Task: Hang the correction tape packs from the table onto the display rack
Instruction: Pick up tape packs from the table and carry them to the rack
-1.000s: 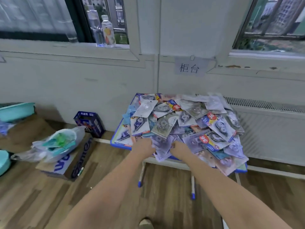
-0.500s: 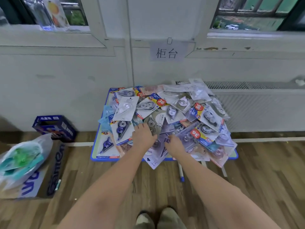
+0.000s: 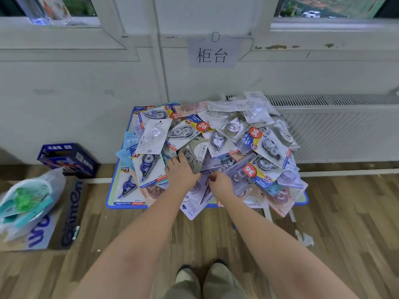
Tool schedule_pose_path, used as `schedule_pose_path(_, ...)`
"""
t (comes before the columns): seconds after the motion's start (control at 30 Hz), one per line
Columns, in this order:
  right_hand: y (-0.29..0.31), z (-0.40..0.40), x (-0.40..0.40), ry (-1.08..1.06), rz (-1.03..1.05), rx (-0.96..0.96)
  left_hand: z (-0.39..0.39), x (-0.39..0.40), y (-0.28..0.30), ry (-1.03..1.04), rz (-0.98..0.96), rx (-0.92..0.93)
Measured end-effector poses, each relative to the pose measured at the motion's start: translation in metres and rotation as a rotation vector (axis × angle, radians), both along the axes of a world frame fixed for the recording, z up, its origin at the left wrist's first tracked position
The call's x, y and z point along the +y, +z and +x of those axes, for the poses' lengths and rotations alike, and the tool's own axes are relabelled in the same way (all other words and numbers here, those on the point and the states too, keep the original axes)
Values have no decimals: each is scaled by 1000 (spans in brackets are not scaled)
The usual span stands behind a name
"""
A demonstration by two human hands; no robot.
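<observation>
A: Item one, correction tape packs [image 3: 216, 147]: a loose, overlapping heap covering the small blue-edged table [image 3: 111, 203] against the wall. Display rack: not in view

B: Hands?

A: Left hand [image 3: 180, 172]: palm down on the near middle of the heap, fingers spread and pressing on the packs. Right hand [image 3: 220, 183]: just beside the left, fingers curled in among the pale packs at the front; it looks like a pinch on a card edge, but which pack cannot be told

B: Risks?

A: Judged only. The cards are slick and interleaved, so a pull on one could drag its neighbours. One pale pack [image 3: 192, 210] already overhangs the near edge and others lean off the right corner; these would likely slide to the wooden floor [image 3: 334, 212]. A pinch on two stuck cards could also lift a pair unnoticed

B: Surroundings?

A: Paper sign [image 3: 212, 53] on the wall above; blue carton [image 3: 67, 158], plastic bag [image 3: 30, 197] and cardboard box [image 3: 64, 221] on the floor at left; radiator [image 3: 345, 126] at right
</observation>
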State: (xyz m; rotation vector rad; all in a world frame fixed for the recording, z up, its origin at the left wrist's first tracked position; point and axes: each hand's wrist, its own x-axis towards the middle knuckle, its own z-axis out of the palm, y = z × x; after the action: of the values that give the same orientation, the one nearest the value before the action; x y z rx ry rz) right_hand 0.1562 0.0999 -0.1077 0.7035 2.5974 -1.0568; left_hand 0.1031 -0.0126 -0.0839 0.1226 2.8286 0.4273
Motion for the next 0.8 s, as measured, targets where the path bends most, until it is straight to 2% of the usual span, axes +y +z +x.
schedule_pose_path(0.23, 0, 3, 4, -73, -181, -1, 8, 9, 7, 64, 26, -56)
schedule_pose_path(0.4, -5, 8, 10, -261, -416, -15, 19, 10, 15, 137, 136, -111)
schedule_pose_path(0.63, -9, 35, 20, -382, -641, -3, 45, 3, 14, 369, 378, -328)
schedule_pose_path(0.8, -14, 51, 28, -400, -737, 27, 61, -4, 12, 489, 610, -307)
